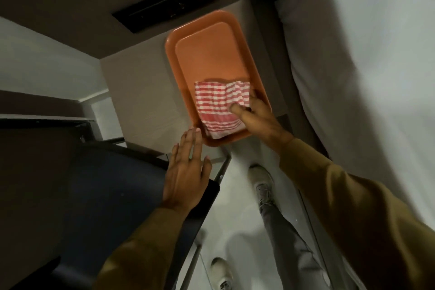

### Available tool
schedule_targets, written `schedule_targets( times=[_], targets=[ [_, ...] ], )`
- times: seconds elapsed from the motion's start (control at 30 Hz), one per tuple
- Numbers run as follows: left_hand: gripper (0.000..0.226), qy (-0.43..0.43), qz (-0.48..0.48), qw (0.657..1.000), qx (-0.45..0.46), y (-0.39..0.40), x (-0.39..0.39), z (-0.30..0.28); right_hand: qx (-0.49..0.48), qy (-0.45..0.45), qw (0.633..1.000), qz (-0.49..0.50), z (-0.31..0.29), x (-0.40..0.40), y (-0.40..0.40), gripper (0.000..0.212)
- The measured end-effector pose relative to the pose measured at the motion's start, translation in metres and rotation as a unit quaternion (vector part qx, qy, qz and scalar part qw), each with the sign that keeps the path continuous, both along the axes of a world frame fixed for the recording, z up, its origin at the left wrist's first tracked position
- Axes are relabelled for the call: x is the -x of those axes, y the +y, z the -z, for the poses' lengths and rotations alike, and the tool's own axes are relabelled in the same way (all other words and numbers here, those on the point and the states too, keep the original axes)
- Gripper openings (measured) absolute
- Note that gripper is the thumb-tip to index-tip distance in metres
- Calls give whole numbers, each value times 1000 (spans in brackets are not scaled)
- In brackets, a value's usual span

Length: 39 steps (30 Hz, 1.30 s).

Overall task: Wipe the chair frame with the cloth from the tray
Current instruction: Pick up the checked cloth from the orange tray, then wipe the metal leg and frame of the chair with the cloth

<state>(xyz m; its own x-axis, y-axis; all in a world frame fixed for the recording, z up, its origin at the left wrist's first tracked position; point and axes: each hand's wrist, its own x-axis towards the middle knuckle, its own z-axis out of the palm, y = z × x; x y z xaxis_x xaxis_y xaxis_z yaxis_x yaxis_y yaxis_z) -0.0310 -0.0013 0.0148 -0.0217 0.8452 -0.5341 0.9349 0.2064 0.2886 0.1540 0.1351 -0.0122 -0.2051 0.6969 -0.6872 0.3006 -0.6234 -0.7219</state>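
Currently the pickup step: right hand (259, 117) reaches into the orange plastic tray (207, 54), thumb on top of the folded red-and-white striped cloth (216, 106) at the tray's near end, fingers under its edge, apparently pinching. Left hand (186, 172) hovers flat, fingers apart, holding nothing. Next move calls for lifting the cloth clear and carrying it to the dark chair frame (150, 148).

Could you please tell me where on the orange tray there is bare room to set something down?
The far half of the orange plastic tray is bare, bordered by its rim and the red-and-white striped cloth. The near end is crowded: the cloth, with the right hand on it.
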Motion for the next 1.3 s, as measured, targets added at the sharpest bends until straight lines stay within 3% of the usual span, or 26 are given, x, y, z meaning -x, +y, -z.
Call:
schedule_targets(
  times=[0.1,0.27,0.53,0.97,1.07,1.17,1.3],
  targets=[
    [70,7,19,1000,-22,-38,10,-25,-57,16,998,18,-29,-6,-40,41],
    [69,35,117,992,-16,-104,24,-52,-79,-63,994,48,-68,-20,-137,37],
    [70,59,198,976,-64,-195,41,-70,-80,-65,971,215,-75,-20,-343,36],
    [79,123,321,928,-146,-325,60,48,26,-129,938,322,55,58,-609,31],
    [79,118,314,923,-189,-338,66,76,67,-110,936,326,80,93,-645,28],
    [78,121,306,911,-249,-343,70,99,49,-89,938,331,92,132,-667,28],
    [77,135,300,891,-314,-344,71,116,-2,22,960,277,91,187,-681,48]
  ],
)
